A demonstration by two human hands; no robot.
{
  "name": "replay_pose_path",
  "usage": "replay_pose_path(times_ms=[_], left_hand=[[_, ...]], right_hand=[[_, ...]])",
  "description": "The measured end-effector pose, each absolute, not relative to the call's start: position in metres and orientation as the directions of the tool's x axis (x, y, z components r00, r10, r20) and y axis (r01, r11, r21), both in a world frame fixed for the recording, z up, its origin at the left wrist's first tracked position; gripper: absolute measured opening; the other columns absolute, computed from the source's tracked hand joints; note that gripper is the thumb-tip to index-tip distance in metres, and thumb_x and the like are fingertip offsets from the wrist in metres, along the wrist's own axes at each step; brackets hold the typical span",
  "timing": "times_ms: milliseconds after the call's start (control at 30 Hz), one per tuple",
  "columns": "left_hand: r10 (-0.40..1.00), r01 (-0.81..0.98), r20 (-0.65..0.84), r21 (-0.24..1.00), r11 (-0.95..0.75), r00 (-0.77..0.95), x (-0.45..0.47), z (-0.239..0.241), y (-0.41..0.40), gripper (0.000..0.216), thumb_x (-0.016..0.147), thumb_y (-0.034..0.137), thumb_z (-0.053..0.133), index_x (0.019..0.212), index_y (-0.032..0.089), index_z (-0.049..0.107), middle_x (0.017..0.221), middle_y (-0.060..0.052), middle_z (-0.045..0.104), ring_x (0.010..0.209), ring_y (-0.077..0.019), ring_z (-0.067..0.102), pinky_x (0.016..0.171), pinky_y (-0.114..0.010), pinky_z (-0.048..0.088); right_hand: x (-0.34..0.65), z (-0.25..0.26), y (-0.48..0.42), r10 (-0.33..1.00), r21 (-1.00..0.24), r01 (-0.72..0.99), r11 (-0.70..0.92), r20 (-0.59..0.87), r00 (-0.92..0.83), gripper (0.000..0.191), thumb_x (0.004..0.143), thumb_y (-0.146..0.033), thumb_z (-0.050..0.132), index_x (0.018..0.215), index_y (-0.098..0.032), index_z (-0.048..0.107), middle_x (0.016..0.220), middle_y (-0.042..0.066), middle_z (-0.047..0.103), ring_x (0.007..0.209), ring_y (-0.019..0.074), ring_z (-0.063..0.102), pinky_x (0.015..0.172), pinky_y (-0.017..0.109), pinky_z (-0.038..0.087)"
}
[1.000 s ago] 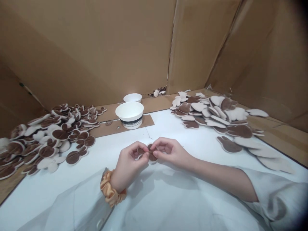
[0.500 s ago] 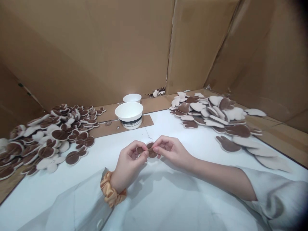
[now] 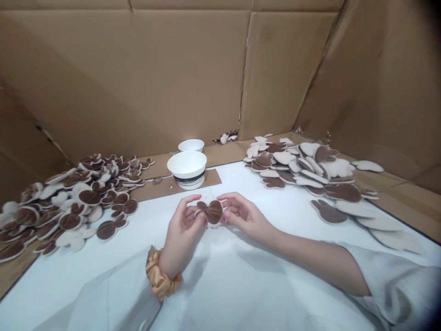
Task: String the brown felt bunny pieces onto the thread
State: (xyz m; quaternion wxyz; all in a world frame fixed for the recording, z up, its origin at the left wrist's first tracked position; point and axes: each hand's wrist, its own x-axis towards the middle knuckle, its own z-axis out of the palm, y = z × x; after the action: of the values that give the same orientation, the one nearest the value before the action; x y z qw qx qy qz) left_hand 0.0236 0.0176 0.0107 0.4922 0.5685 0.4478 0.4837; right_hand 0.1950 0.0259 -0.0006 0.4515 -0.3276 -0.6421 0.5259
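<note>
Between my hands is a small brown plush rabbit-head patch (image 3: 214, 212) with a pale edge, its ears toward the left. My left hand (image 3: 186, 221) has its thumb against the ear end, with the index finger lifted away. At the rounded end, my right hand (image 3: 243, 214) has its thumb touching the edge and its index finger just above. Both hands are closed around the patch, just over the white table (image 3: 227, 271). A dark thread trails on the table behind it.
Similar stitched patches form a pile (image 3: 86, 197) on the left. Flat brown and white rabbit-shaped pieces (image 3: 303, 161) are heaped on the right. Two white paper bowls stand at the back, the nearer bowl (image 3: 188, 168) on cardboard. Cardboard walls (image 3: 186, 78) enclose the table.
My fingertips have moved off the patch's face out to its ends, so more of its brown front shows. My left index finger has lifted. The view has tilted slightly upward.
</note>
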Motion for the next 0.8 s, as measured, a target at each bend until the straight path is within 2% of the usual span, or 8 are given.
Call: replay_pose_path(times_ms=[100,233,433,567,800], left_hand=[[0.987,0.039,0.081,0.995,-0.087,0.137,0.0229,0.0105,0.0166,0.033,0.075,0.025,0.056,0.105,0.019,0.042,0.072,0.002,0.058,0.066,-0.0105,0.055,0.064,-0.022,0.045],[0.988,0.063,0.05,0.996,-0.06,0.149,0.0232,0.0123,0.0155,0.022,0.077,0.03,0.055,0.093,0.016,0.049,0.068,0.001,0.059,0.062,-0.0101,0.055,0.061,-0.021,0.044],[0.991,0.145,0.038,0.988,-0.057,0.127,0.0231,0.0127,0.0172,0.021,0.076,0.035,0.055,0.081,0.014,0.056,0.072,-0.001,0.059,0.065,-0.0114,0.053,0.06,-0.021,0.042],[0.991,0.212,0.037,0.975,-0.064,0.128,0.0223,0.0103,0.0184,0.022,0.077,0.036,0.054,0.072,0.014,0.058,0.061,0.002,0.054,0.059,-0.0094,0.047,0.056,-0.019,0.036],[0.974,0.078,-0.123,0.991,0.109,0.19,0.0222,0.0075,0.0208,0.023,0.073,0.031,0.054,0.059,0.013,0.052,0.053,0.002,0.048,0.053,-0.0096,0.045,0.054,-0.021,0.034]], right_hand=[[0.1946,-0.0038,0.0272,0.901,-0.982,-0.017,0.19,0.181,-0.394,0.03,0.083,-0.027,0.05,0.112,-0.021,0.044,0.093,0.005,0.056,0.078,0.0131,0.059,0.073,0.031,0.046],[0.1941,-0.0066,0.0285,0.905,-0.991,-0.032,0.131,0.133,-0.404,0.027,0.08,-0.026,0.054,0.104,-0.019,0.046,0.084,0.003,0.056,0.07,0.0116,0.057,0.064,0.026,0.045],[0.1937,-0.0013,0.0275,0.918,-0.977,0.07,0.199,0.161,-0.363,0.025,0.077,-0.023,0.055,0.1,-0.018,0.046,0.089,0.004,0.055,0.074,0.0118,0.054,0.066,0.026,0.043],[0.1942,-0.0008,0.0256,0.892,-0.959,0.166,0.231,0.14,-0.431,0.026,0.077,-0.023,0.054,0.102,-0.017,0.048,0.093,0.005,0.056,0.076,0.0128,0.053,0.066,0.027,0.042],[0.194,-0.0008,0.0233,0.839,-0.944,0.198,0.263,0.122,-0.53,0.019,0.08,-0.022,0.049,0.098,-0.017,0.046,0.087,0.005,0.062,0.075,0.0133,0.055,0.065,0.026,0.041]])
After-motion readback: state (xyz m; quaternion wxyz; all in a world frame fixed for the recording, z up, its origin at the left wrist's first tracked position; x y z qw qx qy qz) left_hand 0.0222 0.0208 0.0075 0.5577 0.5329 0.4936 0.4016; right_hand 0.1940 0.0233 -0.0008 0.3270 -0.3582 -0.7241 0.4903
